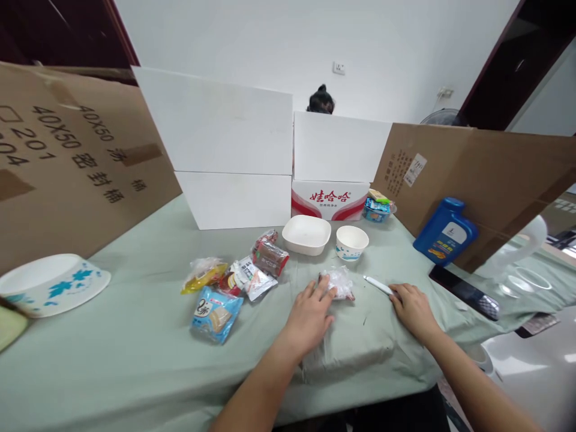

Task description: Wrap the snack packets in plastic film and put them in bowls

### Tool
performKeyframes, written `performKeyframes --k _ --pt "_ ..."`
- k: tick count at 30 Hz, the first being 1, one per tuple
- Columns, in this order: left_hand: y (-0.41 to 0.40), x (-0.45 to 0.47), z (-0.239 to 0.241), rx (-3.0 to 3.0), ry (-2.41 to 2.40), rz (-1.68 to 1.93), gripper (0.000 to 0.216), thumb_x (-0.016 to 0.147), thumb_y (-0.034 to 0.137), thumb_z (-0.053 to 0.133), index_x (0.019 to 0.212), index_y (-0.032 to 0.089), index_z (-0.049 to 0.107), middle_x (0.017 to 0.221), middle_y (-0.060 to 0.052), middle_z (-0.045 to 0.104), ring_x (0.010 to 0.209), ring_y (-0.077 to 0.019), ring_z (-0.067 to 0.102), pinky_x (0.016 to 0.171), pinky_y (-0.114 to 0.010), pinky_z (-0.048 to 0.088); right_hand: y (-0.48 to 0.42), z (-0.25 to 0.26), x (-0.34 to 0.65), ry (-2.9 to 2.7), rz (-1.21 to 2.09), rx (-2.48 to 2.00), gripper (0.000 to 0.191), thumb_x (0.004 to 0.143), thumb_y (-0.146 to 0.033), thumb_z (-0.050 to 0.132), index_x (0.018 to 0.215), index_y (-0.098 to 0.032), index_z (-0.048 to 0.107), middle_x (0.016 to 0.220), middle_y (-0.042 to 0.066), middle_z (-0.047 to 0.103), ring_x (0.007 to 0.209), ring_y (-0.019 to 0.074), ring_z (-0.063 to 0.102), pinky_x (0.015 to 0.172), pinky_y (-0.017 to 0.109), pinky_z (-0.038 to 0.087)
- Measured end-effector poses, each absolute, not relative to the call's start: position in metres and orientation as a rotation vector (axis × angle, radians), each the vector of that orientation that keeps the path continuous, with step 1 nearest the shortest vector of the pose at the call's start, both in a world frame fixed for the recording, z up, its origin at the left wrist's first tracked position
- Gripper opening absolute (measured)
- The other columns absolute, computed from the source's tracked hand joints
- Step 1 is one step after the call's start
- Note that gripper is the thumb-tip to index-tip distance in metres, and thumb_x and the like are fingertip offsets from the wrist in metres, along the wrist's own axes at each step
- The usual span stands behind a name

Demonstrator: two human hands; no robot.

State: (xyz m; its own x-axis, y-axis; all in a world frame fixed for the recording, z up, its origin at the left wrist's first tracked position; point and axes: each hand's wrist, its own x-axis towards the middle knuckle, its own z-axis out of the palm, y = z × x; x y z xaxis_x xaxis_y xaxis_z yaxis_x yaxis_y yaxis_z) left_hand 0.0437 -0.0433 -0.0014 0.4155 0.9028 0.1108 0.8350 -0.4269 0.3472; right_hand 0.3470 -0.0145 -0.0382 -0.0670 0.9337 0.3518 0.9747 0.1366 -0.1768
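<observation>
My left hand (310, 313) lies with its fingers stretched out, their tips touching the near left edge of a crumpled clear plastic packet (339, 282). Reddish-brown bits show at the packet's ends; its contents cannot be made out. To its right, my right hand (414, 309) rests on the cloth, fingers closed on the near end of a slim white pen-like tool (378, 284). The tool's narrow tip points toward the packet. Behind the packet stand a white paper cup (351, 245) with a blue print and a shallow white tray (306, 234).
Several snack packets lie left of centre, among them a blue one (216, 315) and a brown one (270, 258). White panels (238, 201) and cardboard (81, 162) wall the table. A blue bottle (445, 232) and black phone (463, 292) sit right, a large paper bowl (54, 285) left.
</observation>
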Motion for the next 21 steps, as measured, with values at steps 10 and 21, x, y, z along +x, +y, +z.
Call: performKeyframes --k 10,21 --pt "-0.03 0.036 0.006 2.349 1.369 0.585 0.042 0.078 0.019 0.068 0.119 0.024 0.06 0.139 -0.01 0.053 0.123 -0.0296 0.053 0.103 -0.045 0.043 -0.017 0.005 0.283 -2.322 0.001 -1.308 0.03 0.094 -0.023 0.042 0.117 -0.026 0.061 0.104 0.007 0.063 0.087 0.0207 0.064 0.076 0.035 0.052" --pt "-0.021 0.036 0.008 2.15 1.608 0.552 0.038 0.078 0.031 0.069 0.111 0.016 0.055 0.104 -0.012 0.065 0.1 -0.0287 0.062 0.085 -0.04 0.048 0.016 -0.021 0.296 -2.201 -0.144 -1.555 0.025 0.087 -0.026 0.056 0.108 -0.019 0.066 0.111 0.012 0.066 0.104 0.0295 0.057 0.089 0.045 0.046"
